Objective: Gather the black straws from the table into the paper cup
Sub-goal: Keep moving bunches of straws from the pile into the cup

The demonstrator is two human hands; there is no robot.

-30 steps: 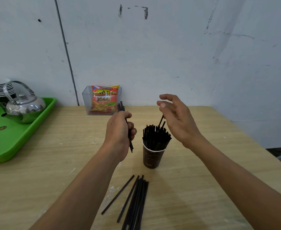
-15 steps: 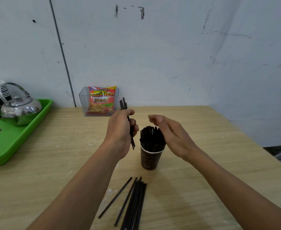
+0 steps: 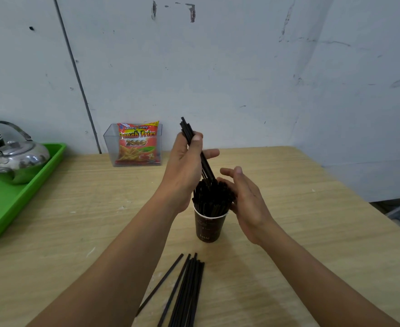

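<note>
left hand [image 3: 184, 167] raised, gripping, right hand [image 3: 248, 201] relaxed

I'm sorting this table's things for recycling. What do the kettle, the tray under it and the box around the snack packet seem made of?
The kettle looks like polished metal, likely steel: mirror-like reflections. The tray seems glossy green plastic: uniform colour, moulded rim. The box seems clear rigid plastic, perhaps acrylic: see-through sides, sharp edges.
</note>
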